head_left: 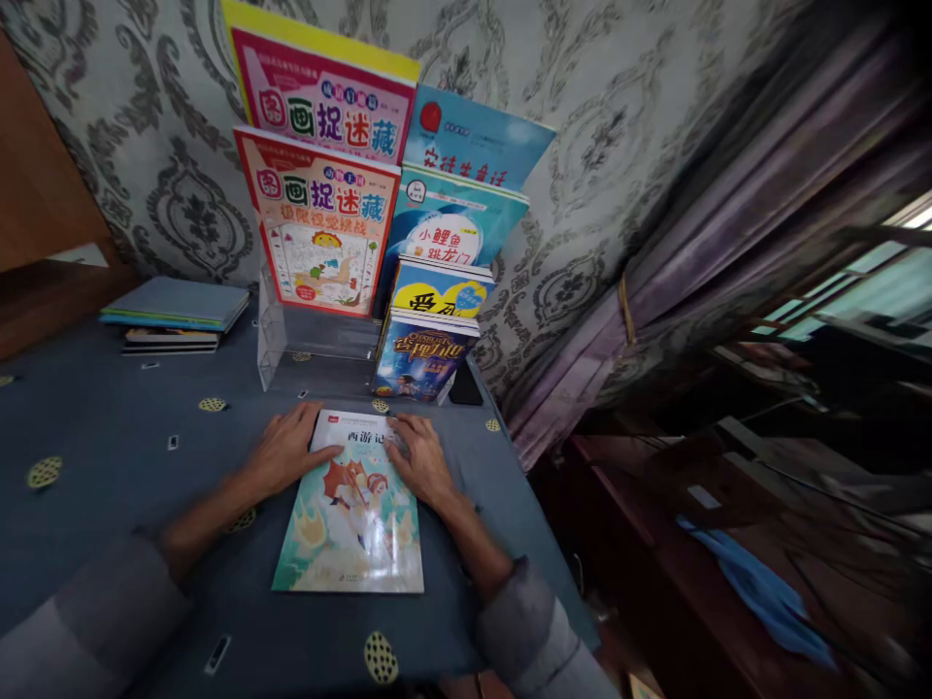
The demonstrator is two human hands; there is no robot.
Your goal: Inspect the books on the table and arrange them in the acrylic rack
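Note:
A green and white picture-covered book (356, 544) lies face up on the cloth-covered table, its title edge pointing away from me. My left hand (295, 449) grips its upper left edge, with the thumb over the cover and the other fingers along the side. On the upper right edge, my right hand (422, 458) holds the book too, its fingers covering the end of the title. Just beyond the hands stands a clear acrylic book rack (313, 340) with several upright books, among them a red-bordered picture book (320, 233) and a dark blue book (422, 354).
A short stack of books (179, 303) lies on the left of the table (146, 485). A dark phone-like object (466, 384) is beside the rack. Patterned wallpaper rises behind, with a tied purple curtain (618, 320) at the right. Past the table's right edge hangs a blue cloth (757, 582).

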